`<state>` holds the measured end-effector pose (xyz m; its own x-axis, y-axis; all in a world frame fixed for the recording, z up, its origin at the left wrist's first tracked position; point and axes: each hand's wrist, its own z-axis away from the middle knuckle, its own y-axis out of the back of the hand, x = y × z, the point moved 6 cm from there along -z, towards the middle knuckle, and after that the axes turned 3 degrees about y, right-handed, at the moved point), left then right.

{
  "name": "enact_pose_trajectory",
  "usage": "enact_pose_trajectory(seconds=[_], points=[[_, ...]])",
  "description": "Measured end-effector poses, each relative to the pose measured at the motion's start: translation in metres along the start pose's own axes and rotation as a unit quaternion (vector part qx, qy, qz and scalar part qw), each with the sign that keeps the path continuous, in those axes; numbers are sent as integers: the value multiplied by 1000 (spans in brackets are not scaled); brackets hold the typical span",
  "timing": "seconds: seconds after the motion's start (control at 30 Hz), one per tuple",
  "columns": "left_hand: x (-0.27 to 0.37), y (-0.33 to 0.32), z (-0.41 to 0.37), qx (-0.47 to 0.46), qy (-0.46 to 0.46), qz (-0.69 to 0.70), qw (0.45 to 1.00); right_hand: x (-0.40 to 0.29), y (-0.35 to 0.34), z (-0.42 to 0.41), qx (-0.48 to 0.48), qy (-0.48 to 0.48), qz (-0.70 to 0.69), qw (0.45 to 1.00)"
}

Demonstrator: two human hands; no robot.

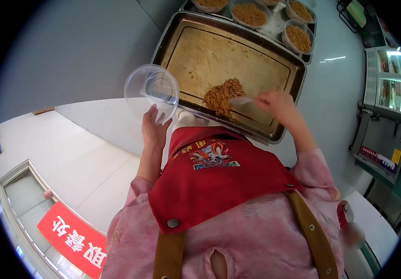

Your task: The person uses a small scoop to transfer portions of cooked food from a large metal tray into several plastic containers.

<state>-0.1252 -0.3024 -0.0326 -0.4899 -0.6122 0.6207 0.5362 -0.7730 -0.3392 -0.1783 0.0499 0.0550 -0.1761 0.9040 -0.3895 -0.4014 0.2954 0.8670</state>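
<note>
My left hand (156, 122) holds a round clear plastic bowl (135, 82) tilted beside the left edge of a large metal baking tray (214, 45). The bowl looks empty. In my right hand (273, 104) is a small pale scoop or scraper (241, 101), somewhat blurred. Its tip touches a heap of brown crumbly food (223, 96) near the tray's front edge. Crumbs and stains mark the rest of the tray.
Several clear plastic bowls (299, 36) filled with brown crumbs stand on another tray (277, 22) beyond the first one. A wall cuts across the left side. Glass-fronted cabinets (396, 80) stand at the far right.
</note>
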Motion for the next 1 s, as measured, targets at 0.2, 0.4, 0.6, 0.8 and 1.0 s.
enact_pose_trajectory(seconds=[0.2, 0.4, 0.6, 0.8, 1.0], points=[[-20, 4, -40, -52, 89, 21, 994, -25, -55, 29, -26, 10, 63, 998], [-16, -8, -49, -114, 141, -11, 983, -55, -93, 29, 83, -10, 122, 989], [-18, -5, -58, -138, 156, 3, 978, -82, -87, 38, 90, -41, 104, 990], [-8, -1, -52, -180, 53, -143, 972, -64, -75, 40, 88, -132, 120, 980], [-9, -8, -55, -142, 150, 9, 978, -35, -82, 55, 57, -146, 110, 982]])
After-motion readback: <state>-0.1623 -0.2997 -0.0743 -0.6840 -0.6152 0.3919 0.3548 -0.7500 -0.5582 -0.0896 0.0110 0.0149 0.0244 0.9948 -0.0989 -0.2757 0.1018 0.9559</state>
